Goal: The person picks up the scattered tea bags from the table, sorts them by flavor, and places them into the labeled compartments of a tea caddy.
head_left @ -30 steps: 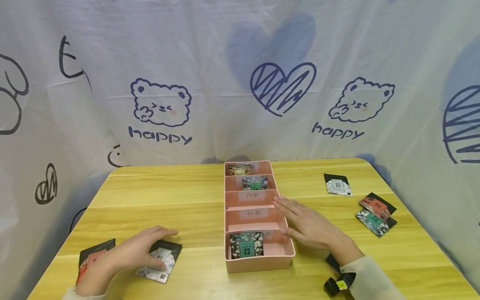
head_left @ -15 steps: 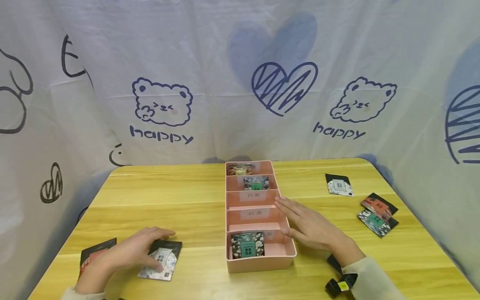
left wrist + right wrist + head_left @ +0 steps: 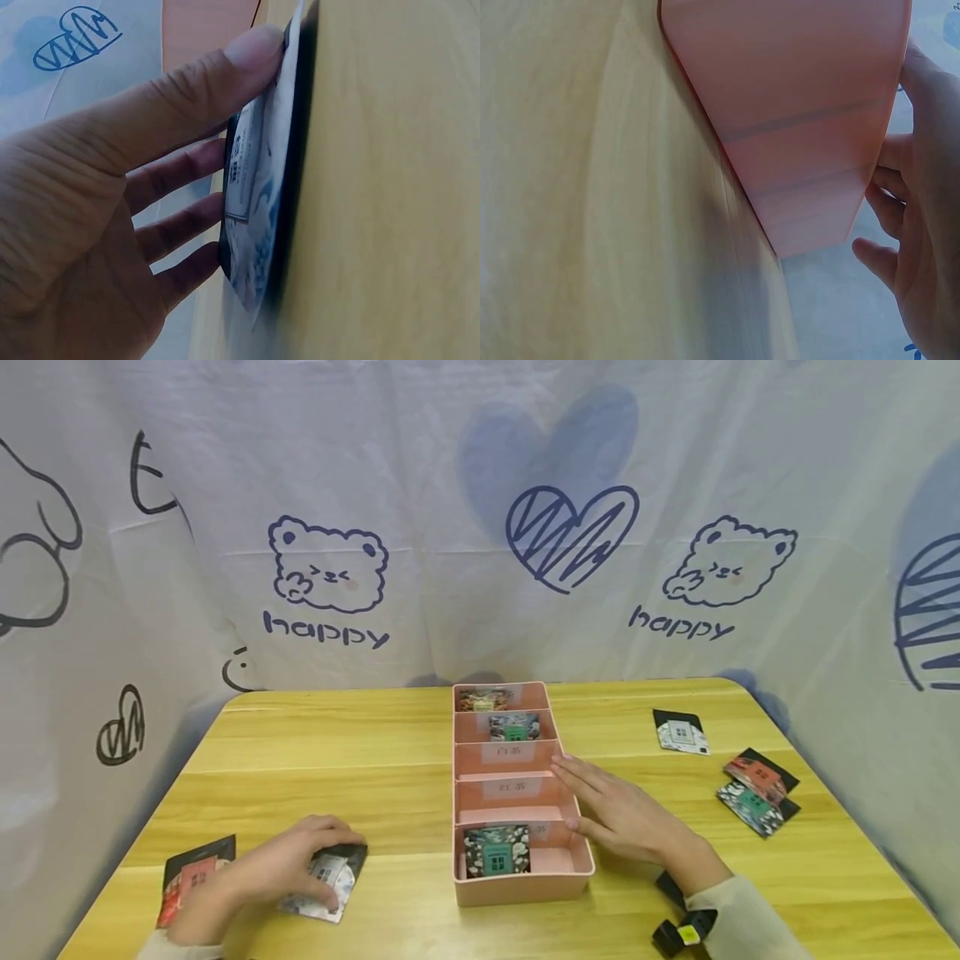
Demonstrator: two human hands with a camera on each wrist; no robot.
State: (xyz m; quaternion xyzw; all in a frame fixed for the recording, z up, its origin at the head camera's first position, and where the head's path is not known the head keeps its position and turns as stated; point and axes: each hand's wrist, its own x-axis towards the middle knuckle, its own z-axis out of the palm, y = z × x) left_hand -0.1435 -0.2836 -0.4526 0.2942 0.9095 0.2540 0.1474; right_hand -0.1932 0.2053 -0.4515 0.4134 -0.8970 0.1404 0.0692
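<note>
My left hand (image 3: 279, 867) pinches a black-and-white tea packet (image 3: 347, 877) at the table's left front, thumb on the near edge and fingers at the far edge. In the left wrist view, that packet (image 3: 259, 187) stands edge-on between thumb and fingertips, close to the wood. My right hand (image 3: 626, 814) rests along the right rim of a pink divided box (image 3: 525, 891), its fingers nearly straight. Inside the box, a green-labelled packet (image 3: 497, 853) lies in the front compartment. Two farther compartments hold a green-labelled packet (image 3: 514, 727) and a brownish packet (image 3: 483, 700).
A red-and-black packet (image 3: 197, 870) lies beside my left wrist. On the right are a white-and-black packet (image 3: 681, 735) and a red packet (image 3: 759, 774) overlapping a green-labelled one (image 3: 750, 806). A black strapped device (image 3: 671, 937) sits by my right wrist. A printed curtain (image 3: 442, 602) hangs behind.
My left fingers have come down over the packet's far edge, and the packet has tilted slightly. My right hand stays on the box rim. The whole view has drifted a little.
</note>
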